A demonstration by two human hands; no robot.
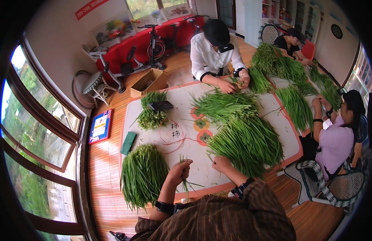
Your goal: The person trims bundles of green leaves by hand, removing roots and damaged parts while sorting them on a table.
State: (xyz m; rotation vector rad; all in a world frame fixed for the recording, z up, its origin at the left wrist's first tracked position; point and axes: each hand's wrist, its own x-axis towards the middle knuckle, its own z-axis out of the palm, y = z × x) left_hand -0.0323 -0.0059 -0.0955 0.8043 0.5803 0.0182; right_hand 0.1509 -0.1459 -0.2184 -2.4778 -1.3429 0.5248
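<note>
My left hand (180, 172) is closed round a few long green stalks (184, 184), their tips above the fist and their lower ends hanging at the table's near edge. To its right, my right hand (222, 164) has its fingers bent at the edge of a large heap of green stalks (249, 144); whether it holds a stalk cannot be told. Left of my left hand lies a thick pile of green stalks (144, 176). A bundle of stalks (152, 116) lies farther back under a dark flat object (160, 105). A loop of red string (170, 152) rests on the white table (204, 177).
Across the table a person in white (216, 54) handles stalks. Two more people work at the right, beside further piles (295, 105). A green box-shaped object (128, 143) lies at the left table edge. A cardboard box (149, 82) and a woven chair (327, 183) stand on the floor.
</note>
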